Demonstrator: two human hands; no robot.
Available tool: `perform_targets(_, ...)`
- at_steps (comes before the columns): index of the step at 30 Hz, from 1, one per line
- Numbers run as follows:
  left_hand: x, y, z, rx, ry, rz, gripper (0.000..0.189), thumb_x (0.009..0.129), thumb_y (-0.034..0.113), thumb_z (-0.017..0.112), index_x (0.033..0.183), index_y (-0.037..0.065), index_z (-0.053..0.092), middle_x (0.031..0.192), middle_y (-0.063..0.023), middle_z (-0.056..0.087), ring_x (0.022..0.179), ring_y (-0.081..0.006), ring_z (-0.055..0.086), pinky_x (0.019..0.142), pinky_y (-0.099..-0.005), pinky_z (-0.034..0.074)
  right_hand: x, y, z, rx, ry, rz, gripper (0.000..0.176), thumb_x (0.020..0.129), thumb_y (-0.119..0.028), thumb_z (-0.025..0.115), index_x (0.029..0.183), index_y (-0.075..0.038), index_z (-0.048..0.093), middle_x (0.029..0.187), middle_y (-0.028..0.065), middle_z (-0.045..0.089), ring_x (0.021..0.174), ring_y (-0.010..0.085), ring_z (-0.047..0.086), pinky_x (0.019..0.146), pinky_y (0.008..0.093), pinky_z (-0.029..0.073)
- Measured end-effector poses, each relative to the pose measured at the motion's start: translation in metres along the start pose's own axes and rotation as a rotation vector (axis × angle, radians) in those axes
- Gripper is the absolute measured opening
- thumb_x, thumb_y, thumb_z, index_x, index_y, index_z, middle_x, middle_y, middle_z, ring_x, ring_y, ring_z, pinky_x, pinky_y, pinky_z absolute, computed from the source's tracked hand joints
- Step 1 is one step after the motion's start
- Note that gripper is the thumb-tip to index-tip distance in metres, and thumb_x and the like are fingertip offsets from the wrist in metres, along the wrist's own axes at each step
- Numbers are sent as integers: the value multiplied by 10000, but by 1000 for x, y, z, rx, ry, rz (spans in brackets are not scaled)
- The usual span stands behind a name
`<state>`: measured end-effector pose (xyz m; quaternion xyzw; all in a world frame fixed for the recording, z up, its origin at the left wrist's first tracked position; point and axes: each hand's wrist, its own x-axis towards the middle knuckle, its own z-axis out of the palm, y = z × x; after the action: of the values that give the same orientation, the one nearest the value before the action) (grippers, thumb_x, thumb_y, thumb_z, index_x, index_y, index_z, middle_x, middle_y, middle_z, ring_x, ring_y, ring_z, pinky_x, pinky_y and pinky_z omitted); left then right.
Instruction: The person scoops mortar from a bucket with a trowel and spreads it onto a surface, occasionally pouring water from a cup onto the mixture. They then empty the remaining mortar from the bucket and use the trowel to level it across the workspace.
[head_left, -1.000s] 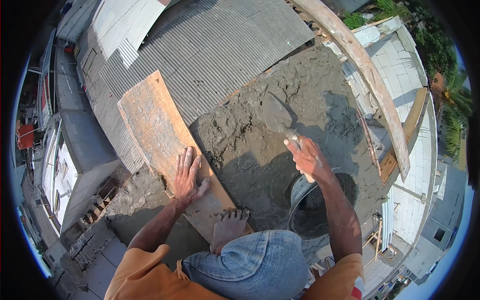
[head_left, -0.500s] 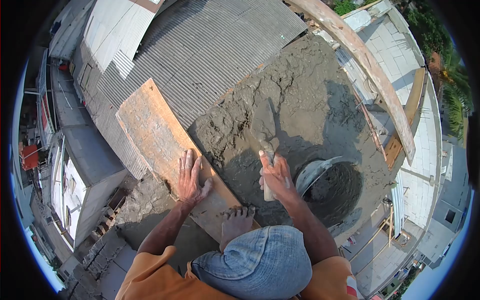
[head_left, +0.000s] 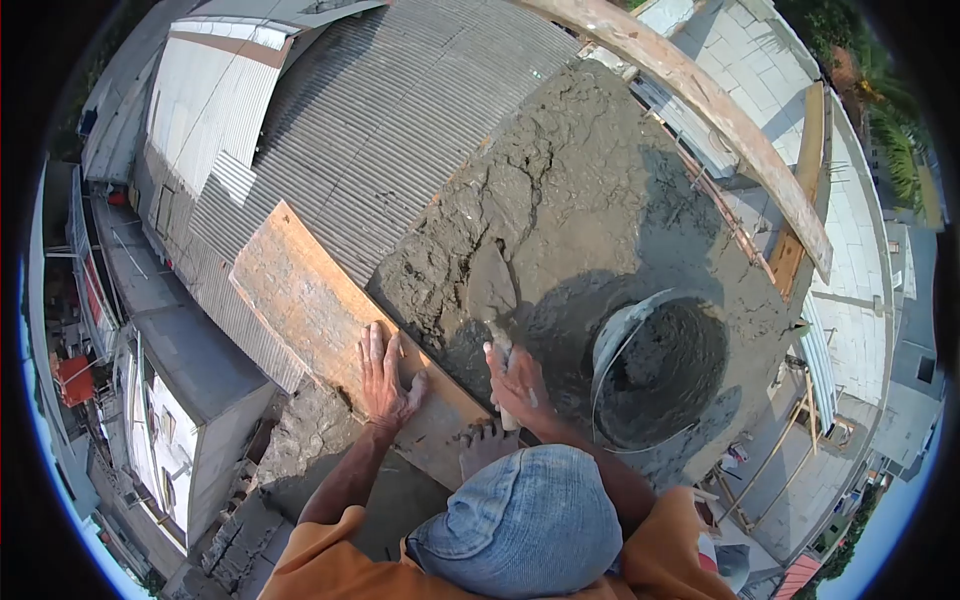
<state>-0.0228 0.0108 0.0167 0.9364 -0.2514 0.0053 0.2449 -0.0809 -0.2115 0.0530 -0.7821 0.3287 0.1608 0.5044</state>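
Observation:
My right hand [head_left: 518,382] is closed round the handle of a trowel [head_left: 492,285], whose grey, mortar-smeared blade points away from me over the wet mortar [head_left: 590,200]. Flat on a wooden board [head_left: 300,270], my left hand [head_left: 388,385] rests with its fingers stretched out near the board's right edge. A bare foot [head_left: 485,445] stands on the lower end of the board. Right of the trowel, a bucket [head_left: 625,335] with a wire handle sits in the mortar, holding dark wet mix. A denim cap [head_left: 530,510] covers the bottom middle of the view.
Corrugated roofing [head_left: 400,100] lies beyond the board and the mortar. A long plank [head_left: 700,90] slants across the upper right, close to another wooden beam [head_left: 800,220]. Rough broken concrete [head_left: 305,430] borders the board's lower left. Lower buildings drop away on both sides.
My right hand has drawn the trowel left and slightly back, closer to the board. The bucket now shows more fully. My left hand stays on the board, while the whole view has shifted slightly.

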Motion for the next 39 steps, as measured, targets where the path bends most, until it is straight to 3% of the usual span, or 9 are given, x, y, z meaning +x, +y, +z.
perform_targets(2,-1,2,0,7,-32,-23,754,759,252,694,1421,54,390,1540,-252,255,1433,-433,227,1168,-554,178,-15,-7,-4,2,36,20,493,936,-463,544,902,29,555,845,316,649,829,506,630,696,534,520)
perform_targets(10,1,-1,5,12,-18,-5,757,757,254,671,1427,54,381,1536,-257,254,1434,-442,213,1168,-564,166,42,-34,-24,-365,31,-247,442,968,-381,487,1061,51,497,825,291,660,819,468,661,705,527,534)
perform_targets(21,-1,0,4,-3,-32,-22,746,775,269,674,1427,50,387,1540,-249,254,1437,-441,206,1171,-556,162,127,-72,-73,-381,170,-183,427,942,-342,547,1002,81,540,891,311,654,800,457,665,676,502,548)
perform_targets(23,-1,-2,5,5,-33,-11,746,775,275,674,1427,50,390,1539,-250,255,1437,-442,206,1171,-556,164,131,-79,-82,-295,3,40,412,939,-347,571,985,62,553,835,278,649,691,388,685,603,443,556)
perform_targets(26,-3,-4,5,23,-30,-16,745,783,294,662,1431,51,386,1538,-249,259,1437,-441,208,1171,-554,165,86,-59,-96,289,-21,61,456,931,-390,599,1007,57,551,751,188,614,573,264,657,535,366,540)
perform_targets(28,-2,-1,4,33,-38,-14,737,793,303,650,1433,52,385,1538,-245,264,1439,-433,211,1173,-552,162,33,-106,-129,115,4,94,447,959,-477,551,955,-30,553,680,6,501,494,79,514,462,285,448)
perform_targets(30,0,-1,3,22,-56,-3,728,804,321,637,1432,51,385,1538,-240,269,1442,-424,210,1173,-551,162,4,-100,-163,168,7,43,558,899,-425,654,1097,80,523,724,117,563,479,165,545,453,317,449)
perform_targets(36,-3,-5,10,-3,11,38,746,820,342,649,1433,20,373,1535,-249,272,1437,-430,221,1168,-550,157,-89,-59,-281,-183,184,-138,349,873,-303,702,989,2,579,700,64,543,589,109,544,534,304,441)
perform_targets(39,21,42,8,-298,9,11,794,821,329,668,1453,-9,327,1540,-244,265,1442,-404,226,1175,-507,157,-138,-53,-325,-482,155,14,331,838,-247,723,1006,2,583,748,119,597,636,186,612,581,348,472)
